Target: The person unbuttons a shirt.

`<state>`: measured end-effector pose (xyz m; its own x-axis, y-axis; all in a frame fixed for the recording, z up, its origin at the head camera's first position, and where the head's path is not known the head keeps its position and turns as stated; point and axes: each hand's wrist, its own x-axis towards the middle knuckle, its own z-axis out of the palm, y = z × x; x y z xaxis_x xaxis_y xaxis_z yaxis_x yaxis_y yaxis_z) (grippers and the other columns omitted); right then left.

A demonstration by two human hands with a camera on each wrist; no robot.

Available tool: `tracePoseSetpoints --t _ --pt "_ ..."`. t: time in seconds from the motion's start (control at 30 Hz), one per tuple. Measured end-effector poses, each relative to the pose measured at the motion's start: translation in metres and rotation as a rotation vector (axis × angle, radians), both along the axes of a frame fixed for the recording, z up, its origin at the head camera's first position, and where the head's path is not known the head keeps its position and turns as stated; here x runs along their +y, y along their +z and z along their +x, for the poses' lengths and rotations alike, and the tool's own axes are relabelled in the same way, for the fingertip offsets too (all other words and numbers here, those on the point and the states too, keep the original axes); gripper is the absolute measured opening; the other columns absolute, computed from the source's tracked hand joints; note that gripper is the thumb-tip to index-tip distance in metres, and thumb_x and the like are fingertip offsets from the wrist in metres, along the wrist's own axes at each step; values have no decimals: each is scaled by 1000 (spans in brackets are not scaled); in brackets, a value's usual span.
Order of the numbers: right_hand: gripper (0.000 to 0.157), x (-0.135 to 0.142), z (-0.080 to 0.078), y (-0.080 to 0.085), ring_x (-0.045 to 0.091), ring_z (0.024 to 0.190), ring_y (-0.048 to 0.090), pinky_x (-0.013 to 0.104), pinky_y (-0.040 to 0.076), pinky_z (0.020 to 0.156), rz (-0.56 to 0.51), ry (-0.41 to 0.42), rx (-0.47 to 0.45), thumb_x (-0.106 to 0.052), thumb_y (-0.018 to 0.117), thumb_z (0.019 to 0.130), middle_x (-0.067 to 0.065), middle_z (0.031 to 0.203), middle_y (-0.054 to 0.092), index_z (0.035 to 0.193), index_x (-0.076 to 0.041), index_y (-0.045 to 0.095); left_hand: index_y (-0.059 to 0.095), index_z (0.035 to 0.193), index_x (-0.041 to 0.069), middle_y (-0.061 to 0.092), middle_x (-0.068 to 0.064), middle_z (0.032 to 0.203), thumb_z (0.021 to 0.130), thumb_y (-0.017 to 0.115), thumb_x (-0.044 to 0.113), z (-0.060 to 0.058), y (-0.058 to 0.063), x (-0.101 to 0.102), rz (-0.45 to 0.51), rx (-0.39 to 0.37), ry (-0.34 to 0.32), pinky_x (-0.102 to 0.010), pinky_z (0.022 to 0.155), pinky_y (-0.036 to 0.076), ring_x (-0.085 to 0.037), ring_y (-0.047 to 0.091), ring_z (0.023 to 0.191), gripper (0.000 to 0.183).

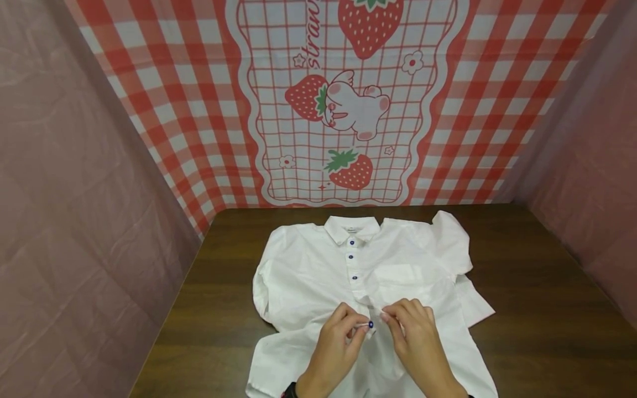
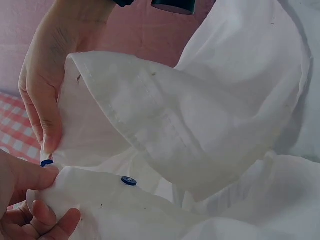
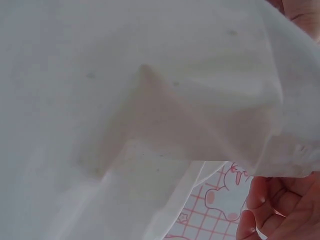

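A white short-sleeved shirt (image 1: 308,265) lies spread on the table, collar at the far side. Blue buttons run down its upper front. Lower on the front, my left hand (image 1: 335,345) pinches the shirt's edge between thumb and fingers, beside a blue button (image 1: 370,324). Just to the right, my right hand (image 1: 415,334) pinches the other front edge, lifting it. From the left wrist, that blue button (image 2: 46,163) shows between the left thumb and the right fingertips, with another blue button (image 2: 129,181) nearby on the cloth. Raised fabric (image 3: 150,120) covers most of the right wrist view.
The dark wooden table (image 1: 209,309) shows on both sides of the shirt. A red-and-white checked cloth with strawberries (image 1: 350,171) hangs behind it. Pink curtains (image 1: 89,193) stand at left and right. A dark band (image 1: 290,390) circles the left wrist.
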<state>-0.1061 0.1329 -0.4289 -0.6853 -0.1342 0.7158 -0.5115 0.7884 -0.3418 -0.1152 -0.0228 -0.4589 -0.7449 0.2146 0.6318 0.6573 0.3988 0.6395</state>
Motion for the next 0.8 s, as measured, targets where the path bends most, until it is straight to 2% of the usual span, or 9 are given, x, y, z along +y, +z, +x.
tracePoseSetpoints --t 0.27,0.43,0.67,0.8 --pt "8 0 0 -2 9 70 46 20 26 66 6 7 11 -6 70 73 -6 73 57 78 -9 64 67 84 7 50 3 77 77 69 -1 0 -1 0 -6 20 2 -5 58 38 1 43 63 11" --pt "12 2 2 -2 6 68 45 20 26 65 46 -13 -13 -5 71 71 -8 71 54 78 -10 64 67 83 8 49 3 75 77 70 0 1 -1 -1 -7 15 0 -3 58 35 0 42 61 10" --pt "18 9 5 -6 3 65 45 24 30 65 132 -63 -87 -7 75 69 -12 69 50 77 -15 61 66 78 9 48 3 72 72 70 -2 3 -3 -3 -26 -17 10 -1 57 31 -1 39 58 14" --pt "25 16 7 -10 4 66 46 26 31 64 168 -92 -127 -6 78 67 -14 69 49 76 -18 59 66 77 10 47 3 71 71 69 -1 5 -5 -6 -41 -66 8 -2 56 31 0 39 59 13"
